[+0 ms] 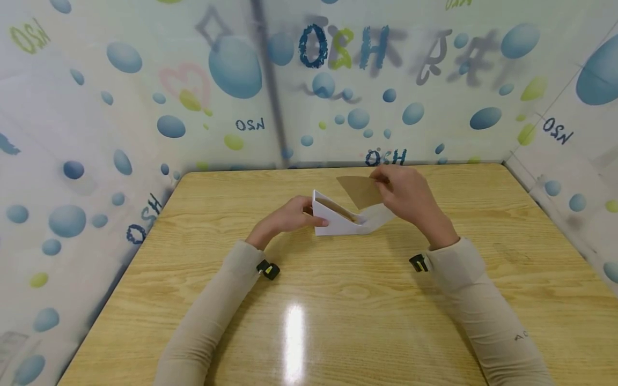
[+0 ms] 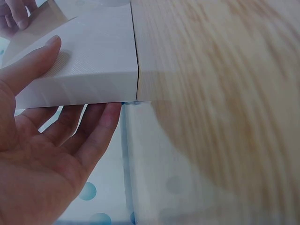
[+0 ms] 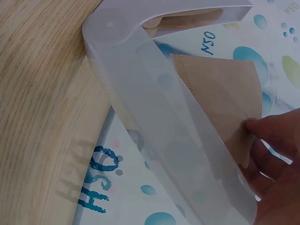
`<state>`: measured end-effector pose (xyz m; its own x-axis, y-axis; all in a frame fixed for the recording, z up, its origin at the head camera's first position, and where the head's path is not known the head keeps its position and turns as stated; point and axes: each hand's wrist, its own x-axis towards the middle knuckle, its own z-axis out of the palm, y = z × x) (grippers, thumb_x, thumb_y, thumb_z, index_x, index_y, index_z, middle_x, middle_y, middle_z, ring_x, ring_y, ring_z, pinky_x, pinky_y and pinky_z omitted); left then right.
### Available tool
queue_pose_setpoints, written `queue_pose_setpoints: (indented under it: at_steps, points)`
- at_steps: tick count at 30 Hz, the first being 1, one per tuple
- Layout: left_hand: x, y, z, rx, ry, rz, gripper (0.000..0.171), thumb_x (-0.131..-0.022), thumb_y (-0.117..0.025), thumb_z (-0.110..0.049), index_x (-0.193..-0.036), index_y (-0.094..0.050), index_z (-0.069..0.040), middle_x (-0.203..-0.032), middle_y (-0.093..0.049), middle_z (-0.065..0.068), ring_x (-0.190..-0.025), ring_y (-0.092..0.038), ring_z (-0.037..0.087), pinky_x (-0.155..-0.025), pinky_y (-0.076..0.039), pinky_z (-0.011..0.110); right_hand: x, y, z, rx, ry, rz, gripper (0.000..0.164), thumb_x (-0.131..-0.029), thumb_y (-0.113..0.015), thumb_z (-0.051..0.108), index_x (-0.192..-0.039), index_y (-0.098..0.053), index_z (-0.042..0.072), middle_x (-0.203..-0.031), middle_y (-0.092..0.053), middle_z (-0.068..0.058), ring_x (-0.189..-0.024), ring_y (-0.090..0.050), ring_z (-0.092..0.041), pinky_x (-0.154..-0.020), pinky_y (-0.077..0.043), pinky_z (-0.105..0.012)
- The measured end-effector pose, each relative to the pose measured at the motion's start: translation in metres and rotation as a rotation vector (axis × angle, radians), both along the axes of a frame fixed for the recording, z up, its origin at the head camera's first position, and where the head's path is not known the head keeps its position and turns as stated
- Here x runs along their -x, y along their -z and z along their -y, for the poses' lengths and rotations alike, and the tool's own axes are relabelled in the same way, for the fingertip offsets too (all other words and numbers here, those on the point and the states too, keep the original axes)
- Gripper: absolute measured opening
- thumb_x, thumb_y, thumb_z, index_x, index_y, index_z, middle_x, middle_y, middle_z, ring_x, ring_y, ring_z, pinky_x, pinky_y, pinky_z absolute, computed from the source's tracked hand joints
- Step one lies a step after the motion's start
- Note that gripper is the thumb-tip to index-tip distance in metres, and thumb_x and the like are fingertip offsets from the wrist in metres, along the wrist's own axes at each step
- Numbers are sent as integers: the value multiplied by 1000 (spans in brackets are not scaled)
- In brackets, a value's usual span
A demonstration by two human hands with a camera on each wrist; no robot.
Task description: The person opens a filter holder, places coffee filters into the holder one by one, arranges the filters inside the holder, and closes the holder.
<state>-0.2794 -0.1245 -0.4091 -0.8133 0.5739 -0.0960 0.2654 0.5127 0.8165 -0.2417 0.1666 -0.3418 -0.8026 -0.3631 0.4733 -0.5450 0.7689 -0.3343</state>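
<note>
My left hand (image 1: pixel 288 215) grips a white coffee filter box (image 1: pixel 333 223), its thumb on the near wall and its fingers across the far side. The box stands on edge on the table, with its translucent hinged lid (image 3: pixel 154 112) swung out to the right. Brown paper filters (image 3: pixel 190 19) show inside the opening. Above the lid, my right hand (image 1: pixel 409 194) pinches a brown cone coffee filter (image 3: pixel 225 89) by one edge. That filter is outside the box, and its crimped seam shows in the right wrist view.
A wooden table (image 1: pixel 338 311) lies under both arms, with a bright reflection near its front. Behind it and at the sides hang pale curtains (image 1: pixel 289 102) printed with blue and green drops. Small black clips (image 1: pixel 268 269) sit at the sleeve cuffs.
</note>
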Motion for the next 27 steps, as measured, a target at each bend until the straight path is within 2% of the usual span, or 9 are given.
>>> queue_pose_setpoints:
  at_steps: [14, 27]
  points:
    - [-2, -2, 0, -11, 6, 7, 39, -94, -76, -23, -128, -66, -8, -120, -74, 10, -101, -69, 22, -83, -52, 31, 0, 1, 3, -10, -10, 6, 14, -100, -64, 6, -108, -75, 5, -103, -77, -14, -84, -70, -29, -72, -55, -46]
    - [-2, 0, 1, -14, 13, -1, 39, -93, -76, -22, -128, -66, -7, -119, -73, 10, -100, -69, 21, -83, -52, 31, 0, 6, 8, -46, -30, 19, 14, -99, -62, 5, -105, -74, 5, -101, -77, -13, -87, -71, -29, -78, -57, -47]
